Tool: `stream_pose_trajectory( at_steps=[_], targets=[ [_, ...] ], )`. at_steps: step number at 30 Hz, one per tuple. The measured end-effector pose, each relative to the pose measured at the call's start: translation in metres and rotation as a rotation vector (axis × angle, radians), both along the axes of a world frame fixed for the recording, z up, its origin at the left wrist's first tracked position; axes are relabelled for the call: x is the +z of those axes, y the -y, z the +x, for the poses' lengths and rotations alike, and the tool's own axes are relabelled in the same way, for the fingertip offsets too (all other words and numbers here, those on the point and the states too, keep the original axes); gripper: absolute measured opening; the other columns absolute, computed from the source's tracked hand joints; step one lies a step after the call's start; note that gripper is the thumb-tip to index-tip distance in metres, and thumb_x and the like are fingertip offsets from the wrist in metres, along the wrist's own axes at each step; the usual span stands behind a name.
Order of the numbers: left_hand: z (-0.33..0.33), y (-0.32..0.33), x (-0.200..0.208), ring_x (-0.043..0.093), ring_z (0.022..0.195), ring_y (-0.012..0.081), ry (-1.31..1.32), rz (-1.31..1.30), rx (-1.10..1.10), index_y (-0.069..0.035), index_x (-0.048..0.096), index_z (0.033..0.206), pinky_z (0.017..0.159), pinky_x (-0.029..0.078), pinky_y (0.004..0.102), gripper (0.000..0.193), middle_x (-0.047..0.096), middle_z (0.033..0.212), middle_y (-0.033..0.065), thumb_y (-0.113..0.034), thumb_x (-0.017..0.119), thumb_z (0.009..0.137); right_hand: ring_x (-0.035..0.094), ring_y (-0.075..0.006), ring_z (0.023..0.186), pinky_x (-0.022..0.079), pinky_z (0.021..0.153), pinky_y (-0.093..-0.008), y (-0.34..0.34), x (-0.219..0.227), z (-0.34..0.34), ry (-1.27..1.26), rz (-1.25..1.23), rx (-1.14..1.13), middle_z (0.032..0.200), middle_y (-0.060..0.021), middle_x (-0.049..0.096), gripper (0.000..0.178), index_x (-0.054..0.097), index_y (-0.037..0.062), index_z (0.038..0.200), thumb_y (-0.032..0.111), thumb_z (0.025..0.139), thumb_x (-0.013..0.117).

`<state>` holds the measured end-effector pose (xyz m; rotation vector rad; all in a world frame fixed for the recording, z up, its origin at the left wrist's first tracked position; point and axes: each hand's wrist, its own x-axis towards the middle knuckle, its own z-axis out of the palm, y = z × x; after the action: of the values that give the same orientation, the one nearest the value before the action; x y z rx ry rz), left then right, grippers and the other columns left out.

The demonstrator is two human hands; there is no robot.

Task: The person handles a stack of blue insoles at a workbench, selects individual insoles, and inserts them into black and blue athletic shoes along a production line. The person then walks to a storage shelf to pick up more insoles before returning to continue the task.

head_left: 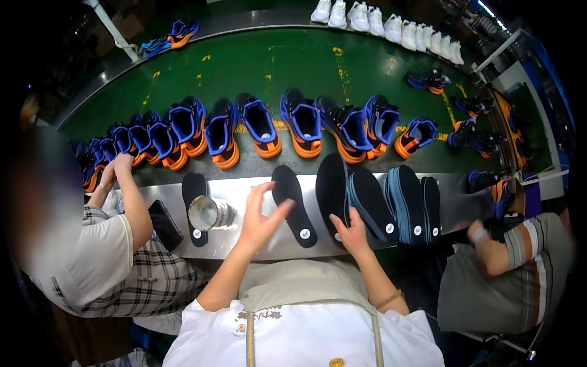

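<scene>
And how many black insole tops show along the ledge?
6: one insole partly behind the cup, one beside the left hand, one at the right hand, three topping left stack, middle stack and right stack; lower layers partly hidden.

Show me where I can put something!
Biggest: the green belt between the blue-and-orange shoes and the white shoes. Smaller: the metal ledge beyond the clear cup, left of the left hand. Crowded: the ledge's right part, with insole stacks.

It was a shoe workshop: sneakers (260, 125) lined a green belt (238, 67), insoles (404, 205) lay on the worktop (229, 186) beside it.
</scene>
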<state>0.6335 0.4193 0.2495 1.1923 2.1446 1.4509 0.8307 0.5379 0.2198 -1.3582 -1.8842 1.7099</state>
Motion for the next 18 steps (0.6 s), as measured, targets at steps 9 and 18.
stream_pose_trajectory(
  at_steps=[9,18],
  targets=[
    [0.068,-0.048,0.107,0.038,0.108,0.0133,0.892,0.017,-0.958,-0.002,0.016,0.138,0.087,0.037,0.0274,0.095,0.040,0.114,0.0079,-0.018,0.077,0.067,0.057,-0.0178,0.100,0.047,0.084,-0.0311,0.007,0.035,0.015,-1.096,-0.833,0.249,0.112,-0.0077,0.057,0.048,0.049,0.0054,0.119,0.009,0.075,0.068],
    [0.082,-0.054,0.110,0.031,0.117,0.0183,0.854,0.008,-0.828,-0.005,0.011,0.139,0.098,0.029,0.0322,0.104,0.029,0.125,0.0098,-0.021,0.080,0.063,0.058,-0.0159,0.090,0.045,0.080,-0.0317,0.009,0.044,0.017,-0.986,-0.849,0.036,0.099,-0.0034,0.059,0.029,0.056,0.0072,0.105,0.016,0.079,0.066]
  ],
)
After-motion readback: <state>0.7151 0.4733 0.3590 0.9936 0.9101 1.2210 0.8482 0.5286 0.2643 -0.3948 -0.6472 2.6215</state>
